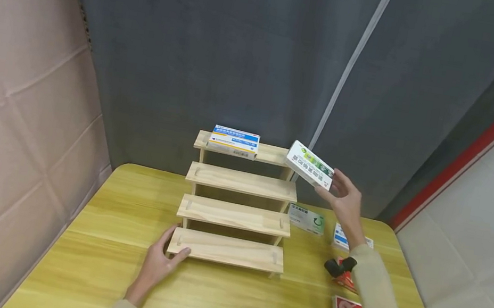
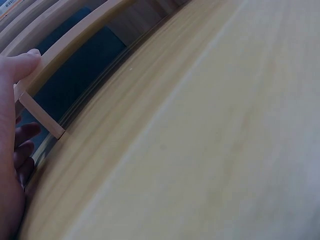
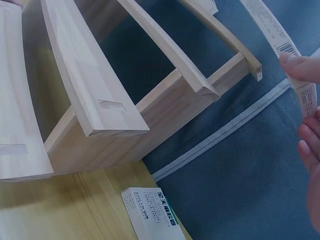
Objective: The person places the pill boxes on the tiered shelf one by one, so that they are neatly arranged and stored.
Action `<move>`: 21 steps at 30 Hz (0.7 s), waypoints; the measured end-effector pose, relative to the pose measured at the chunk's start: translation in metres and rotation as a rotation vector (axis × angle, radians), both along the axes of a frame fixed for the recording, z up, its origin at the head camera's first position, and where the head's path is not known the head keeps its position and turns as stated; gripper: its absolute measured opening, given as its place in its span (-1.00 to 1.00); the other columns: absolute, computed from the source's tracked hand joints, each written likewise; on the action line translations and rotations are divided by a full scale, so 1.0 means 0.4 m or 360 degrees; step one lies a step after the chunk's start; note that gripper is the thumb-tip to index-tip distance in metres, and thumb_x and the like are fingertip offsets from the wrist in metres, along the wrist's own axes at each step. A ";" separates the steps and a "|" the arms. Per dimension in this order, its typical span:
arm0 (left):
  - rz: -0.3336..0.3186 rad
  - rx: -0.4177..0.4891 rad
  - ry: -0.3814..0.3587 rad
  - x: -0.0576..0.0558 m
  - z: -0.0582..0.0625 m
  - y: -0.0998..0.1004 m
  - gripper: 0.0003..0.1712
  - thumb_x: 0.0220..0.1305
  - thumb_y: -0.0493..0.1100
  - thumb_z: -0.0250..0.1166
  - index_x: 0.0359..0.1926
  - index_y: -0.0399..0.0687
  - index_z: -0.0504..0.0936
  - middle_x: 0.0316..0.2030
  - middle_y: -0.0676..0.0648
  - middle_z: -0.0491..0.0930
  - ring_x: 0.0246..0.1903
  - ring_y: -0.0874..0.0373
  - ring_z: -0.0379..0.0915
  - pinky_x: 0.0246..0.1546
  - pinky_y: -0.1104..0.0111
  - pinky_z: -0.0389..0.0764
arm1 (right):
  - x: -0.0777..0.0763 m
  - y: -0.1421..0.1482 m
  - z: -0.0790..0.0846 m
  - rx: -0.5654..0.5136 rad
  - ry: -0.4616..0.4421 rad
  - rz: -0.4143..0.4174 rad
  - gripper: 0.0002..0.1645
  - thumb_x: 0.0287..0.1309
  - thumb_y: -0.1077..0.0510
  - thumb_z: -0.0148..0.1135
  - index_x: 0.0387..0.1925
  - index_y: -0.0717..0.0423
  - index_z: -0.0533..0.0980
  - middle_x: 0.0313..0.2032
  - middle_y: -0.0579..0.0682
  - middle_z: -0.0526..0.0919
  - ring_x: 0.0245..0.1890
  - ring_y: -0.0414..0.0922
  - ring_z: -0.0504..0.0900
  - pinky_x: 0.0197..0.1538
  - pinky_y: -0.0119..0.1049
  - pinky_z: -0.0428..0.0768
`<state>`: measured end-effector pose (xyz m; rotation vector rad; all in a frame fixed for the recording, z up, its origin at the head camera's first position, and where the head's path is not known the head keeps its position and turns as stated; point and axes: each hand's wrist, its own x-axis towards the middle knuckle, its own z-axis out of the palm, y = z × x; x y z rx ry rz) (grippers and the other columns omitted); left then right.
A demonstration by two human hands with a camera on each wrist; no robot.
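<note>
Downward head view, close wrist views, shelf [image 1: 234, 215] apparently in all

Four shelves [image 1: 235, 215], at least five boxes [image 1: 309, 166]

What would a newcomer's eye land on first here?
The pale four-tier wooden rack on the yellowish table, with a blue-and-white box on the left part of its top tier. Next, the white-and-green box that the right hand holds up near the top tier's right end. The left hand grips the bottom tier's left end.
</note>
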<state>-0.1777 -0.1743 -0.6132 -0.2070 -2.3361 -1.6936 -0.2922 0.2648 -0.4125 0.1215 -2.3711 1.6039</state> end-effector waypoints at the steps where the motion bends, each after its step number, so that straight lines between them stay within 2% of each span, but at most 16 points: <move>1: -0.0002 0.0007 -0.0005 0.000 0.000 0.000 -0.08 0.24 -0.09 0.47 0.51 -0.17 0.22 0.40 -0.33 0.38 0.35 -0.24 0.38 0.36 0.39 0.42 | -0.003 -0.002 -0.001 0.0001 0.0008 0.0004 -0.01 0.15 0.01 0.50 0.53 0.04 0.23 0.41 0.15 0.44 0.38 0.11 0.43 0.49 0.14 0.38; 6: -0.0008 0.0010 0.0003 -0.002 -0.004 -0.001 -0.08 0.25 -0.09 0.47 0.51 -0.17 0.22 0.40 -0.33 0.38 0.35 -0.25 0.38 0.33 0.52 0.40 | -0.018 -0.016 -0.003 0.0027 0.0069 0.0024 -0.04 0.14 0.09 0.51 0.50 0.10 0.26 0.39 0.20 0.46 0.36 0.15 0.46 0.47 0.14 0.40; 12: 0.0006 -0.0025 0.0033 0.000 -0.009 0.000 -0.09 0.26 -0.10 0.46 0.51 -0.20 0.22 0.39 -0.36 0.38 0.34 -0.29 0.39 0.35 0.38 0.43 | -0.034 -0.028 0.004 0.0081 0.0106 0.0032 -0.04 0.14 0.18 0.49 0.50 0.16 0.24 0.38 0.26 0.46 0.34 0.21 0.46 0.46 0.18 0.40; 17: 0.0021 -0.0035 0.0050 0.000 -0.010 0.001 -0.10 0.26 -0.11 0.46 0.50 -0.21 0.22 0.38 -0.36 0.39 0.32 -0.30 0.40 0.34 0.21 0.47 | -0.046 -0.041 0.008 0.0095 0.0101 0.0042 -0.05 0.11 0.12 0.52 0.48 0.15 0.28 0.38 0.24 0.46 0.34 0.19 0.47 0.46 0.14 0.41; 21: 0.0036 -0.0040 0.0049 -0.002 -0.011 0.001 -0.10 0.25 -0.10 0.46 0.50 -0.21 0.24 0.36 -0.36 0.41 0.30 -0.29 0.43 0.33 0.17 0.49 | -0.058 -0.048 0.007 0.0140 0.0113 0.0067 -0.03 0.10 0.09 0.54 0.47 0.19 0.29 0.39 0.24 0.45 0.34 0.21 0.46 0.45 0.18 0.41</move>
